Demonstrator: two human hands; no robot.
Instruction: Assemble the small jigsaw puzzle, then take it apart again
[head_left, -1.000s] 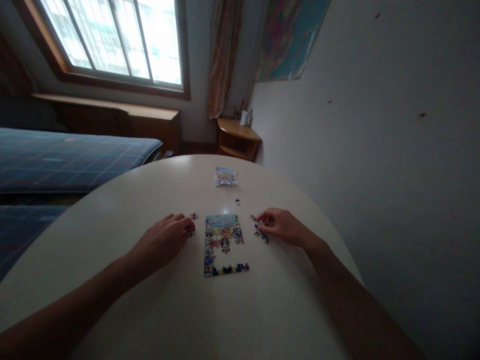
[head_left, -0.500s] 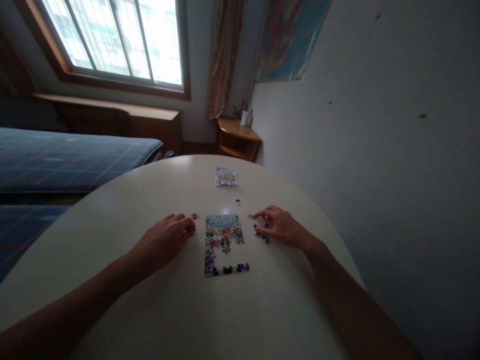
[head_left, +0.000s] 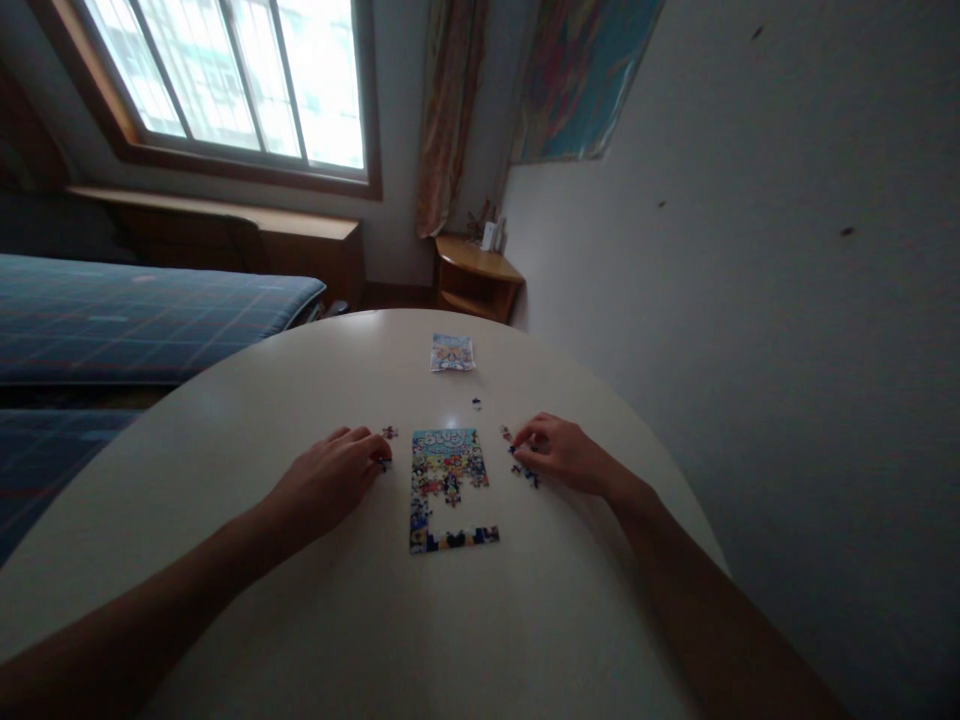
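Puzzle [head_left: 448, 462] (partly assembled), left hand [head_left: 330, 476] beside, right hand [head_left: 559, 454] at pieces [head_left: 532, 480]

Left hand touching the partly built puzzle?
Apart. The head view shows a strip of white tabletop between the fingers of the left hand and the left edge of the partly built puzzle.

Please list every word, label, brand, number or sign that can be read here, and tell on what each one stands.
"BLUEY": large pale letters across the top of the partly assembled jigsaw puzzle, slightly blurred.
Below that title: a possible smaller line, too blurred to read.
Printed packet or sheet: any lettering is too small to read.
Wall poster: no readable text.
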